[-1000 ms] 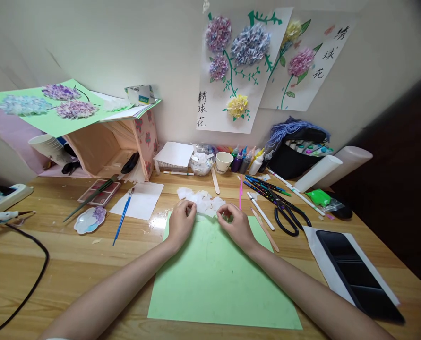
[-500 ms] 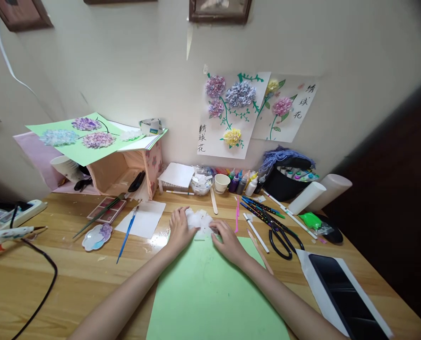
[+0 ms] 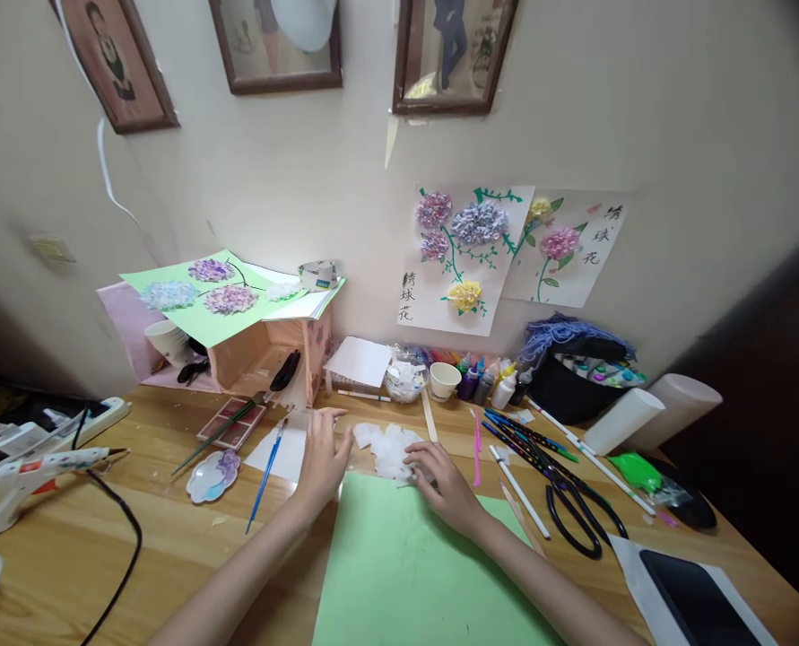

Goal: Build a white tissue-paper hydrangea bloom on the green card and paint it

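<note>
A pile of white tissue-like pieces [image 3: 386, 449] lies at the far edge of the green sheet [image 3: 426, 565]. To its left, my left hand [image 3: 325, 458] is raised a little over the table, fingers apart, holding nothing. My right hand [image 3: 443, 489] rests at the pile's right side with its fingers spread and fingertips touching the white pieces. A thin small strip lies by the right fingertips, too small to make out. White paper [image 3: 284, 453] with a blue brush [image 3: 265, 477] on it is left of my left hand.
Large black-handled scissors [image 3: 574, 511], a white pen [image 3: 520, 493] and a phone [image 3: 695, 597] lie at right. At left are a glue gun [image 3: 29, 475] and a flower-shaped palette [image 3: 212, 475]. A cup [image 3: 445, 382] and paint bottles [image 3: 505, 390] stand behind.
My left hand has moved left, away from the white pieces, and its fingers have parted. My right hand stays beside the pile. The camera view has tilted up and shifted left.
</note>
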A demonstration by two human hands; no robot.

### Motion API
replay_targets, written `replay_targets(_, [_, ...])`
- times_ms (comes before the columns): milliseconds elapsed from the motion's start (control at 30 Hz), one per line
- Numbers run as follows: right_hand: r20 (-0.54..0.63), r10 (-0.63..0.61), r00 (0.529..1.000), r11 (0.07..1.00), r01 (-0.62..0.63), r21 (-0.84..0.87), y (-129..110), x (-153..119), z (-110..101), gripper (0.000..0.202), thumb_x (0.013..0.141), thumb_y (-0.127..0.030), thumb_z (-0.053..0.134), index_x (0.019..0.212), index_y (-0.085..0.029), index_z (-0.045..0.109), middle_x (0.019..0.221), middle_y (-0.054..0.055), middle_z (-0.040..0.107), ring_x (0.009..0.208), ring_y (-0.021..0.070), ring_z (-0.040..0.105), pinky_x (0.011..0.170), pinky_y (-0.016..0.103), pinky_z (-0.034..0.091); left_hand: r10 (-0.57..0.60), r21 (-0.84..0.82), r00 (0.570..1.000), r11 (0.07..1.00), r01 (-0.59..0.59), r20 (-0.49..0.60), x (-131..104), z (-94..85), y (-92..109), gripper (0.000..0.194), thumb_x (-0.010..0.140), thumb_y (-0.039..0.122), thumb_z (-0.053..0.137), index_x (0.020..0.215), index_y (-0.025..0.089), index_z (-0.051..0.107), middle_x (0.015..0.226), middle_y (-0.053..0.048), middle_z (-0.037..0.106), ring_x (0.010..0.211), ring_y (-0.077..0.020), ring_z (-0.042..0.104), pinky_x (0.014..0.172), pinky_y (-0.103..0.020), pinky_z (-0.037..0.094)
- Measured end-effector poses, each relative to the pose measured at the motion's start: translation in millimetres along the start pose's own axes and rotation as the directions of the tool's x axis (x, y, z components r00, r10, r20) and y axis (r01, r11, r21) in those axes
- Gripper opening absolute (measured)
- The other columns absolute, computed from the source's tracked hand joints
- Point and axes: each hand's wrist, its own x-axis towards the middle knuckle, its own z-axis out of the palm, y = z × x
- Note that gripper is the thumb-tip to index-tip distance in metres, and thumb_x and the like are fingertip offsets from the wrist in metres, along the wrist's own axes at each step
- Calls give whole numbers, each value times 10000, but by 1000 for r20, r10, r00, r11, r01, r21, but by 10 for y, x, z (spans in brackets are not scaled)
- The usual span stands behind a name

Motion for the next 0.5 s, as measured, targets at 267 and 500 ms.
replay_targets(267, [359,37,933,846,-220,486,-753,1079,182,318,898,-428,416,960,-170,591,840,56,660,726,140,605,682,286,492,-595,-715,797,601,356,-104,725,-1299,-183,477,907,486,291,922,122,599,836,-102,664,625,-137,596,475,-203,419])
replay_targets(500, [354,22,935,888,-181,423,-1142,1342,539,249,877,-371,451,906,-181,609,844,52,682,803,167,626,706,298,485,-612,-766,787,541,346,-76,1381,-1804,-370,209,784,244,592,937,102,583,618,-42,647,453,-109,592,392,-164,414])
